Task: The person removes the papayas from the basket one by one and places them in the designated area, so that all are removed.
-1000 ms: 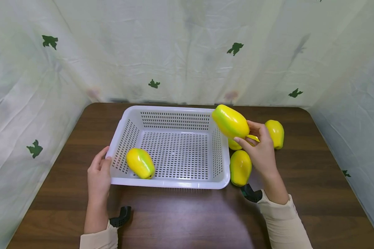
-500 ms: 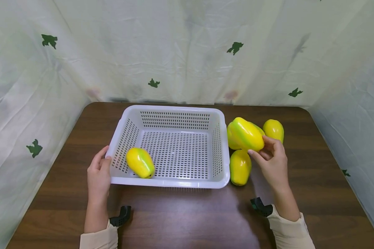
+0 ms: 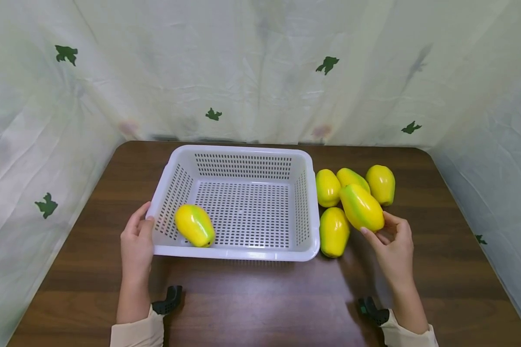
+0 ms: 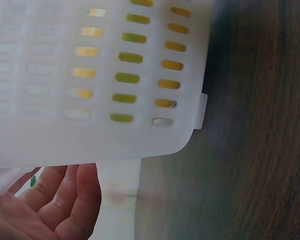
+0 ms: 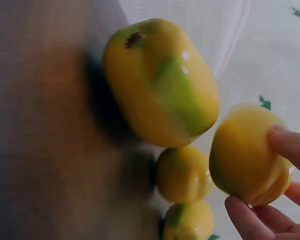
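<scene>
My left hand (image 3: 137, 246) grips the left rim of a white perforated plastic basket (image 3: 260, 254); in the left wrist view its fingers (image 4: 87, 195) curl up to the rim from outside. One glossy yellow-green papaya (image 3: 195, 225) lies in the basket's front left corner. To the right of the basket, my right hand (image 3: 395, 250) pinches another papaya (image 3: 361, 207) by its near end, between thumb and fingers. In the right wrist view this held papaya (image 5: 247, 155) appears raised above the tabletop, apart from a large papaya (image 5: 162, 85) on the table.
Several more papayas stand on the brown wooden table (image 3: 260, 299) at the basket's right side, among them one by the front right corner (image 3: 334, 232) and one farther right (image 3: 380, 185). A pale curtain (image 3: 260, 72) with green shapes encloses the table's back and sides.
My right hand has carried its papaya away from above the basket's right rim, rightward and toward me, uncovering the papayas behind. The left hand and basket stay in place.
</scene>
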`<state>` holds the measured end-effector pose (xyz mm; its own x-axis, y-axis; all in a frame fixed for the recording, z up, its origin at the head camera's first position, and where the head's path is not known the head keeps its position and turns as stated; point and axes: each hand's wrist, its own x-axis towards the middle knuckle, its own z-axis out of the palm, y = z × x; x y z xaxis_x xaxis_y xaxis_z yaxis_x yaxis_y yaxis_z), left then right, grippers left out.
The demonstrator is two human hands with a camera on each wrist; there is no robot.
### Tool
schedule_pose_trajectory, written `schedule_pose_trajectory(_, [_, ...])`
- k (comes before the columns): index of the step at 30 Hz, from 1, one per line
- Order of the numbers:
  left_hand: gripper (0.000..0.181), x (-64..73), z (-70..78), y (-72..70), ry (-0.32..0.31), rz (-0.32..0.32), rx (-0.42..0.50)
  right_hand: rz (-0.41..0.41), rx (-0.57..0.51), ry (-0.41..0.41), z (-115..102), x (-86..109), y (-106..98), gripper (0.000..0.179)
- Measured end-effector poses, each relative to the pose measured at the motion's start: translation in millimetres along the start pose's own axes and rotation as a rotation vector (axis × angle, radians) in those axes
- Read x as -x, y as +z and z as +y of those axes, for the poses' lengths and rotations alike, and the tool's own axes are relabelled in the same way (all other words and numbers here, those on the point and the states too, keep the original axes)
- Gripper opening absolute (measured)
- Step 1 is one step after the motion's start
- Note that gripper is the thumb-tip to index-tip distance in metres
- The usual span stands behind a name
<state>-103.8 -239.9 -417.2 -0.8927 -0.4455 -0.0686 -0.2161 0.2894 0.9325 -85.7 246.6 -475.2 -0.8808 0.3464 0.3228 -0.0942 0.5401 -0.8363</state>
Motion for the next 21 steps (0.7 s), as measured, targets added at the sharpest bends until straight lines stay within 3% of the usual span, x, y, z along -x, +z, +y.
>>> schedule_pose_trajectory(11, [0.040,-0.5,0.8,-0.2,-0.024,0.002,0.014,0.052,0.092,0.081,5.2,23.3,-4.4,0.058])
schedule_pose_trajectory(21, [0.040,-0.3,0.0,-0.2,-0.010,0.000,0.020,0.022,0.076,0.226,-26.2,33.9,-2.4,0.055])
